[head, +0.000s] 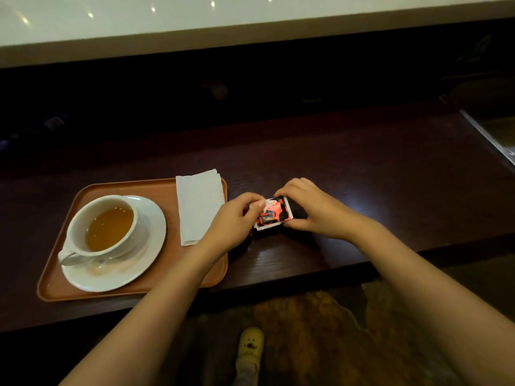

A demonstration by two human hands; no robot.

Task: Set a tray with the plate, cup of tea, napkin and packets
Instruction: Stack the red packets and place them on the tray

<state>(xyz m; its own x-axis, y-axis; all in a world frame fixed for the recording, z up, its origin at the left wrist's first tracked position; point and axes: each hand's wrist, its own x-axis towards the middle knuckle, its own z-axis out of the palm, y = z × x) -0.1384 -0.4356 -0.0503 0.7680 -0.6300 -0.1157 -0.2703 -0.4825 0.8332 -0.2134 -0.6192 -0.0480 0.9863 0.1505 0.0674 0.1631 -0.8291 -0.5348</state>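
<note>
An orange tray [192,277] lies on the dark wooden counter at the left. On it stands a white plate [145,246] bearing a white cup of tea [108,228], its handle toward me. A folded white napkin [199,204] rests along the tray's right side, its far end over the rim. Just right of the tray, both hands hold a red, black and white packet [273,214] above the counter. My left hand [237,218] pinches its left edge and my right hand [312,207] grips its right edge.
The dark wooden counter [362,174] stretches to the right of the hands, with a raised dark ledge behind it. Its front edge runs just below my forearms. Below lie a patterned carpet and a yellow slipper [250,344].
</note>
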